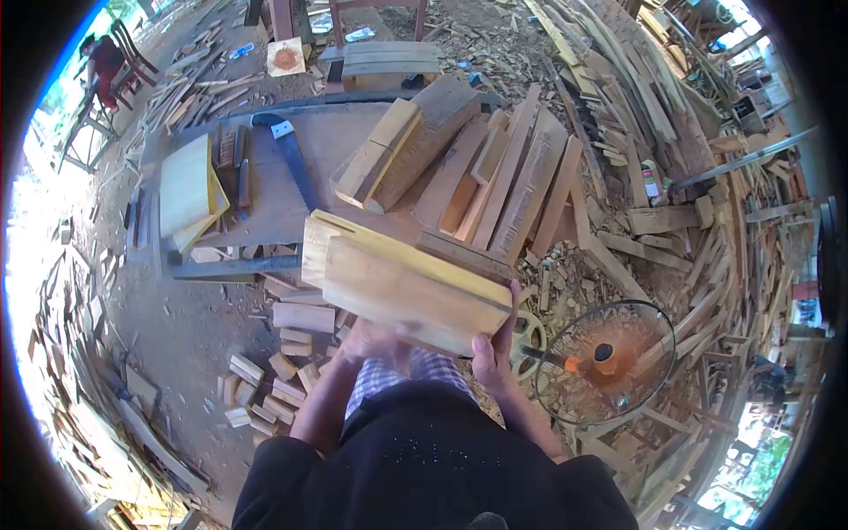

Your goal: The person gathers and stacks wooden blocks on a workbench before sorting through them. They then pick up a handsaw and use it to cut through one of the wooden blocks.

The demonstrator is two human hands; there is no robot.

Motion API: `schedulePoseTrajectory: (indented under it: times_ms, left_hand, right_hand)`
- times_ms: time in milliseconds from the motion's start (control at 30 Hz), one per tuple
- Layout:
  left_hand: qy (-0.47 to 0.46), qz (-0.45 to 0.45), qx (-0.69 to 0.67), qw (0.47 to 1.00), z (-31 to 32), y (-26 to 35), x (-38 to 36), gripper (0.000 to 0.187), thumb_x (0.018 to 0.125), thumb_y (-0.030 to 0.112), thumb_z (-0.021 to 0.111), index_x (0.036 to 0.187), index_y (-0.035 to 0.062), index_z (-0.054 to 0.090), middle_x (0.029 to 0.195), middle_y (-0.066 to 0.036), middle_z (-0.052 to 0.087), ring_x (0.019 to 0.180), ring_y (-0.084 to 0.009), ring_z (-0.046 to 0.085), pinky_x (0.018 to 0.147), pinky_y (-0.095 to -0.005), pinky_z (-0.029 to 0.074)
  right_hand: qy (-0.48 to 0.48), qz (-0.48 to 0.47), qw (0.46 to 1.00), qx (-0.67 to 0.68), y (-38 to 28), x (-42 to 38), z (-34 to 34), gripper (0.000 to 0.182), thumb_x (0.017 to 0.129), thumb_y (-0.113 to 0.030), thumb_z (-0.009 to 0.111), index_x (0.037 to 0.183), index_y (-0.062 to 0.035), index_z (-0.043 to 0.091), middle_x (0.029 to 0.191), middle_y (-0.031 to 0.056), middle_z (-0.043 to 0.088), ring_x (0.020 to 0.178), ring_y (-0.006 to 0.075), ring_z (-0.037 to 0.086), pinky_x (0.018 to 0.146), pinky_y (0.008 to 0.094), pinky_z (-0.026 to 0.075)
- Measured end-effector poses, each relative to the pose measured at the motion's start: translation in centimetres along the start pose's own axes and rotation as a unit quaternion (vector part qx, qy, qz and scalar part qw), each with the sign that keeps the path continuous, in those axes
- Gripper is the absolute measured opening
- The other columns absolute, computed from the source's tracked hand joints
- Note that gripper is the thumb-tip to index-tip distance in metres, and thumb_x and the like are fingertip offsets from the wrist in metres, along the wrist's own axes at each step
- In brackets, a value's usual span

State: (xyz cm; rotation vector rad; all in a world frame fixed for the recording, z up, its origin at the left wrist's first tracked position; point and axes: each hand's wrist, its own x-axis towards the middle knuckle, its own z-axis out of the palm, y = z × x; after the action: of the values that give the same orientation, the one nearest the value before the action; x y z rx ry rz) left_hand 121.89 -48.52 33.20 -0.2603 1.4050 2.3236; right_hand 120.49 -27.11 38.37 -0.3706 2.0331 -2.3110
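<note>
Two pale wooden boards (406,296), apparently stacked face to face, are tilted in front of my body above my lap. My right hand (493,353) grips their right end, with the thumb on the near edge and fingers up the end. My left hand (375,340) is at the lower near edge of the boards, blurred, its fingers mostly hidden. Just beyond, a low worktable (344,132) carries a handsaw (290,159) with a dark blade. Left of the saw are several flat light boards (185,190) and a narrow dark-handled tool (245,183).
Thick wooden blocks (382,152) and several planks (530,185) lie on the table's right side. A standing fan (605,358) is close by my right arm. Cut wood pieces (283,397) cover the ground at left. A person (106,71) sits at the far left.
</note>
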Motion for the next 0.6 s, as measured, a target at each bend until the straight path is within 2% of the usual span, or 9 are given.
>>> schedulePoseTrajectory:
  times_ms: [133, 200, 400, 533, 600]
  left_hand:
    - [0.006, -0.018, 0.002, 1.0, 1.9, 1.0, -0.7, 0.091, 0.063, 0.048, 0.082, 0.131, 0.0009, 0.044, 0.122, -0.012, 0.053, 0.114, -0.0239, 0.051, 0.096, -0.0396, 0.043]
    - [0.04, 0.066, -0.048, 0.996, 3.0, 1.1, -0.8, 0.066, 0.07, 0.029, 0.079, 0.114, -0.0097, 0.05, 0.087, -0.018, 0.063, 0.049, -0.0213, 0.062, 0.033, -0.0265, 0.05]
    - [0.05, 0.11, -0.072, 0.99, 4.1, 0.1, -1.2, 0.067, 0.07, 0.039, 0.077, 0.111, -0.0083, 0.054, 0.085, -0.018, 0.064, 0.051, -0.0243, 0.063, 0.035, -0.0286, 0.05]
    - [0.041, 0.09, -0.049, 0.994, 4.2, -0.4, -1.3, 0.068, 0.07, 0.043, 0.077, 0.11, -0.0077, 0.055, 0.087, -0.019, 0.064, 0.051, -0.0257, 0.063, 0.036, -0.0311, 0.052]
    - [0.068, 0.146, -0.051, 0.986, 4.6, -0.7, -1.0, 0.07, 0.07, 0.045, 0.077, 0.112, -0.0056, 0.055, 0.092, -0.018, 0.063, 0.06, -0.0256, 0.065, 0.043, -0.0325, 0.054]
  right_hand:
    - [0.023, -0.001, 0.999, 0.043, -0.7, -0.2, 0.0, 0.088, 0.089, -0.03, 0.055, 0.149, -0.0012, -0.003, 0.148, 0.0154, 0.025, 0.135, 0.0226, 0.028, 0.111, 0.0372, 0.022]
    - [0.029, -0.005, 0.998, 0.05, -0.9, 0.0, 0.0, 0.089, 0.089, -0.032, 0.056, 0.149, -0.0007, -0.002, 0.148, 0.0158, 0.027, 0.135, 0.0227, 0.029, 0.111, 0.0373, 0.022]
    - [0.034, -0.009, 0.999, 0.037, -1.8, -0.2, -0.8, 0.092, 0.087, -0.038, 0.061, 0.149, 0.0005, 0.004, 0.145, 0.0174, 0.031, 0.134, 0.0237, 0.031, 0.11, 0.0374, 0.023]
    - [0.03, -0.017, 0.999, 0.021, -2.5, -0.2, -1.3, 0.093, 0.086, -0.037, 0.063, 0.149, 0.0003, 0.005, 0.144, 0.0174, 0.032, 0.133, 0.0244, 0.033, 0.11, 0.0376, 0.024]
    - [0.032, -0.02, 0.999, 0.018, -2.5, -0.3, -1.6, 0.092, 0.087, -0.036, 0.063, 0.149, -0.0003, 0.005, 0.144, 0.0172, 0.032, 0.133, 0.0243, 0.033, 0.11, 0.0376, 0.024]
